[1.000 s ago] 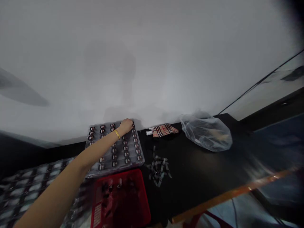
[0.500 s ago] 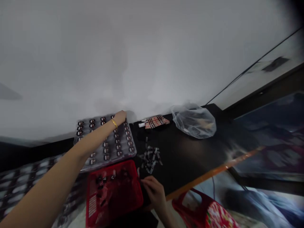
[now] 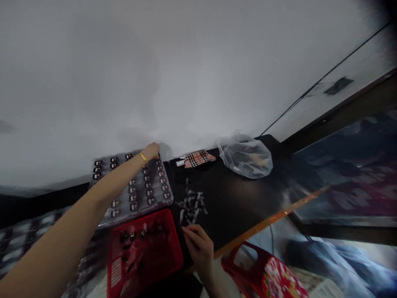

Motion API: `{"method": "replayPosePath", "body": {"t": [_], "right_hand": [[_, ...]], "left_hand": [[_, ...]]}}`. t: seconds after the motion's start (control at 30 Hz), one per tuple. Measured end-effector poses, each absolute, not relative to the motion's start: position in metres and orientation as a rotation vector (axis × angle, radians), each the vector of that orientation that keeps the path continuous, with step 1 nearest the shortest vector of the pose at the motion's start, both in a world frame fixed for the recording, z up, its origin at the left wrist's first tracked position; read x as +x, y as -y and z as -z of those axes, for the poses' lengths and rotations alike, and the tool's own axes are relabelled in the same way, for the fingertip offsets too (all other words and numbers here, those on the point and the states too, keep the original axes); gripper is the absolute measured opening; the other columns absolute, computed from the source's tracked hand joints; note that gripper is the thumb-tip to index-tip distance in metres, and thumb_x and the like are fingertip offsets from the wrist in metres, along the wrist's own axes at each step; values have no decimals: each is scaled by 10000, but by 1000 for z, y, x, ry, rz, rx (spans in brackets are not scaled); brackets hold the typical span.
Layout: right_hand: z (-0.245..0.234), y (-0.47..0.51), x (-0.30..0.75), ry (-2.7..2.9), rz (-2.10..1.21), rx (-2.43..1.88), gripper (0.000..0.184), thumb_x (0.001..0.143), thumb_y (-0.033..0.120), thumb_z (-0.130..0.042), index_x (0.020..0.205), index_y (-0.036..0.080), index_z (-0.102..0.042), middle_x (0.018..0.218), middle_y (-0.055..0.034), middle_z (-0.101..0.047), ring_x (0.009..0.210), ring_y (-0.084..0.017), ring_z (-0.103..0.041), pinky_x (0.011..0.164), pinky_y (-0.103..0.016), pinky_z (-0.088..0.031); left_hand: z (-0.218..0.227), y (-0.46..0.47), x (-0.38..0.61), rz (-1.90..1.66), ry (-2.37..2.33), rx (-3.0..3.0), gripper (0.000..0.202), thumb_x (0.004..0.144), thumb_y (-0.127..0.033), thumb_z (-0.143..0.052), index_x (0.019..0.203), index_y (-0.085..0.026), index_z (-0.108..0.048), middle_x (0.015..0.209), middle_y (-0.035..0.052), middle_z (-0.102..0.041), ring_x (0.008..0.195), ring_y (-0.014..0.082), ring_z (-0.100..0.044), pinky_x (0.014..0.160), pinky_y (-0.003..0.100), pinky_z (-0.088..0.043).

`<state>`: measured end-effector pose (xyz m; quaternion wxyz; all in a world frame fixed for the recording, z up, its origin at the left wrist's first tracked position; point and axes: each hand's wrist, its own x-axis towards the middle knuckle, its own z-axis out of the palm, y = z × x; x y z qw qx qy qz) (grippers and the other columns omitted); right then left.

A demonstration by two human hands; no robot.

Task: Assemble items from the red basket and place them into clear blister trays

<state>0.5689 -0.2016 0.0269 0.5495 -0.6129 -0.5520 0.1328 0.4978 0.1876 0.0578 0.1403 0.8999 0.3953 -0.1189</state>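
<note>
The red plastic basket (image 3: 173,248) stands between the right hand (image 3: 200,248) and the blister tray (image 3: 139,215), and the left forearm (image 3: 114,186) lies across that tray. Black strip scraps (image 3: 190,209) sit just past the right hand. Passing room runs right across the black desk (image 3: 248,207), between the scraps and the clear plastic bag (image 3: 245,156).

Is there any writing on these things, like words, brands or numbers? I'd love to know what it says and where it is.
No text can be read.
White printed panel on the red plastic crate: too blurred to read.
Small dark items in the clear plastic tray: any print is too small to read.
</note>
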Motion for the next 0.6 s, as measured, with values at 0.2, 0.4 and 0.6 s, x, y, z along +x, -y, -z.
{"method": "replayPosePath", "body": {"t": [0.2,0.4,0.6], "right_hand": [[-37,202,566,1263,-321,-1451,236,847,104,-603,966,234,-759,815,-36,-703,716,-133,-691,644,-189,-569],[-58,193,565,1096,-560,-1487,142,853,183,-617,895,212,-750,807,-38,-764,710,-174,-730,643,-232,-588],[-124,164,558,1074,-660,-1291,122,841,207,-633,881,201,-749,800,-32,-773,687,-190,-744,644,-260,-610]], "left_hand": [[-99,-168,480,273,-1231,2659,287,813,-271,-690,1021,-76,-654,1064,145,-671,1008,262,-633,867,398,-510],[-159,-85,433,11,-1036,2658,295,765,-219,-628,1035,-113,-679,894,77,-727,816,194,-668,721,244,-473],[-199,27,380,-368,-869,2213,296,763,-306,-660,1016,-160,-707,778,20,-722,677,141,-637,624,227,-466]]}}
